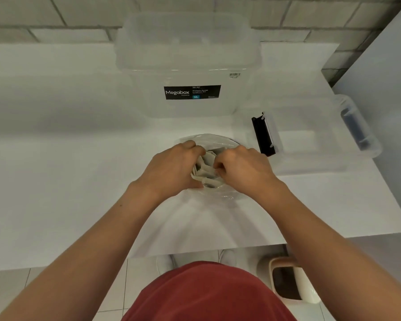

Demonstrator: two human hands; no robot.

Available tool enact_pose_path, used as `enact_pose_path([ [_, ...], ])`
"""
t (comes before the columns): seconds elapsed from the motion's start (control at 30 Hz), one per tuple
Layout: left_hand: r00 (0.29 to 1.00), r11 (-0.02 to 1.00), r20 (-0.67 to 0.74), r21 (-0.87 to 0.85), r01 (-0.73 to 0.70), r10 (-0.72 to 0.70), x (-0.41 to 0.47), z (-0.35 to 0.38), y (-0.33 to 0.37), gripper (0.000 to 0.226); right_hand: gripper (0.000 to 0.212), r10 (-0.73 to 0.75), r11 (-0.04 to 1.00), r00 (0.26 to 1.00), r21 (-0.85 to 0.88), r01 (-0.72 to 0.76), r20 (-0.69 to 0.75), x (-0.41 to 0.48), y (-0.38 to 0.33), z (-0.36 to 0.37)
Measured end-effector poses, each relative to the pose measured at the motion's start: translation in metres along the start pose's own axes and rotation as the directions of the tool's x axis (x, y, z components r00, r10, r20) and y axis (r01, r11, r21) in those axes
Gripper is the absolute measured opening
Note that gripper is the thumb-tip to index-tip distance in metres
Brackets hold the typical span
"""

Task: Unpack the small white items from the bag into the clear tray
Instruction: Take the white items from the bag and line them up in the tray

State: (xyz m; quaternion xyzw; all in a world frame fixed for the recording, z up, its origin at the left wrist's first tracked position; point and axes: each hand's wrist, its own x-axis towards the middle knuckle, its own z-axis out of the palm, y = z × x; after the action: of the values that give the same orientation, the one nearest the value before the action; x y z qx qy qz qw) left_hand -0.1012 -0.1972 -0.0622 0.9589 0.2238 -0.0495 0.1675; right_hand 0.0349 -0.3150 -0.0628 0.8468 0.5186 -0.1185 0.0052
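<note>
White table (pixel 56 158): work surface, running left to right.
Bag (pixel 208 138): clear plastic, near centre of the table, mouth open upward.
Small white items (pixel 205 169): flat packets bunched in the bag's mouth.
Left hand (pixel 171 167): fingers curled round the bunch from the left.
Right hand (pixel 243 167): fingers curled onto the packets from the right.
Storage box (pixel 188 66): large, clear, lidded, far centre; black label (pixel 192 92) reading "Megabox".
Clear tray (pixel 310 140): right of the bag, shallow, with a black clip (pixel 262 135) on its left end.
Bin (pixel 289 281): cream, on the tiled floor (pixel 9 293), near right.
Brick wall (pixel 79 19): behind the table.
</note>
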Motion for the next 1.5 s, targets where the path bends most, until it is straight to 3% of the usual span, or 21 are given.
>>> enact_pose_path([
  [0.1, 0.995, 0.983, -0.096, -0.182, -0.031, 0.014, 0.000, -0.004, -0.005, 0.062, 0.014, -0.001, 0.991, 0.997, 0.135, 0.011, -0.073, -0.003, 0.010, -0.006],
  [0.17, 0.987, 0.933, -0.160, -0.356, -0.048, -0.010, 0.000, -0.010, -0.005, 0.059, 0.009, 0.037, 0.938, 0.991, 0.347, 0.010, -0.128, -0.009, 0.018, -0.016],
  [0.23, 0.978, 0.834, -0.190, -0.550, -0.033, -0.087, -0.002, -0.017, -0.001, 0.058, 0.004, 0.110, 0.773, 0.982, 0.634, 0.014, -0.155, -0.016, 0.022, -0.027],
  [0.3, 0.978, 0.674, -0.133, -0.739, 0.011, -0.162, -0.003, -0.021, 0.005, 0.058, 0.002, 0.177, 0.529, 0.971, 0.847, 0.044, -0.161, -0.021, 0.021, -0.034],
  [0.4, 0.988, 0.391, -0.025, -0.920, 0.038, -0.155, -0.002, -0.021, 0.016, 0.045, 0.006, 0.266, 0.290, 0.947, 0.952, 0.098, -0.179, -0.024, 0.016, -0.038],
  [0.47, 0.987, 0.328, -0.042, -0.945, 0.012, -0.155, 0.002, -0.019, 0.022, 0.028, 0.008, 0.293, 0.229, 0.943, 0.969, 0.089, -0.156, -0.023, 0.013, -0.037],
  [0.53, 0.979, 0.355, -0.079, -0.935, -0.007, -0.189, 0.005, -0.019, 0.024, 0.015, 0.013, 0.282, 0.283, 0.946, 0.956, 0.079, -0.162, -0.023, 0.015, -0.034],
  [0.6, 0.968, 0.564, -0.157, -0.825, -0.018, -0.198, 0.010, -0.020, 0.019, 0.010, 0.027, 0.236, 0.445, 0.946, 0.890, 0.097, -0.221, -0.022, 0.022, -0.034],
  [0.67, 0.969, 0.799, -0.209, -0.601, -0.020, -0.133, 0.013, -0.024, 0.015, 0.010, 0.042, 0.184, 0.572, 0.946, 0.812, 0.117, -0.266, -0.023, 0.028, -0.040],
  [0.73, 0.978, 0.870, -0.192, -0.493, -0.027, -0.079, 0.014, -0.029, 0.014, 0.009, 0.038, 0.144, 0.628, 0.948, 0.767, 0.134, -0.283, -0.023, 0.034, -0.048],
  [0.83, 0.986, 0.883, -0.161, -0.468, -0.031, -0.051, 0.018, -0.033, 0.018, 0.011, 0.012, 0.089, 0.716, 0.952, 0.684, 0.143, -0.292, -0.022, 0.041, -0.055],
  [1.03, 0.992, 0.839, -0.120, -0.543, -0.032, -0.041, 0.025, -0.036, 0.035, 0.010, 0.009, 0.053, 0.805, 0.973, 0.586, 0.093, -0.226, -0.024, 0.063, -0.071],
  [1.1, 0.990, 0.825, -0.135, -0.563, -0.046, -0.037, 0.030, -0.035, 0.041, 0.020, 0.005, 0.059, 0.826, 0.966, 0.555, 0.093, -0.250, -0.026, 0.074, -0.079],
  [1.2, 0.969, 0.840, -0.246, -0.531, -0.114, -0.024, 0.037, -0.033, 0.052, 0.037, 0.004, 0.149, 0.864, 0.901, 0.497, 0.082, -0.407, -0.027, 0.098, -0.092],
  [1.33, 0.907, 0.895, -0.408, -0.360, -0.266, 0.105, 0.046, -0.025, 0.077, 0.026, 0.007, 0.226, 0.912, 0.791, 0.408, 0.032, -0.569, -0.015, 0.142, -0.094],
  [1.4, 0.876, 0.914, -0.429, -0.224, -0.339, 0.220, 0.051, -0.016, 0.092, 0.023, 0.008, 0.225, 0.932, 0.823, 0.363, -0.024, -0.522, -0.002, 0.161, -0.083],
  [1.5, 0.836, 0.915, -0.421, -0.034, -0.401, 0.351, 0.064, 0.002, 0.111, 0.026, 0.009, 0.193, 0.952, 0.934, 0.286, -0.105, -0.301, 0.022, 0.177, -0.063],
])
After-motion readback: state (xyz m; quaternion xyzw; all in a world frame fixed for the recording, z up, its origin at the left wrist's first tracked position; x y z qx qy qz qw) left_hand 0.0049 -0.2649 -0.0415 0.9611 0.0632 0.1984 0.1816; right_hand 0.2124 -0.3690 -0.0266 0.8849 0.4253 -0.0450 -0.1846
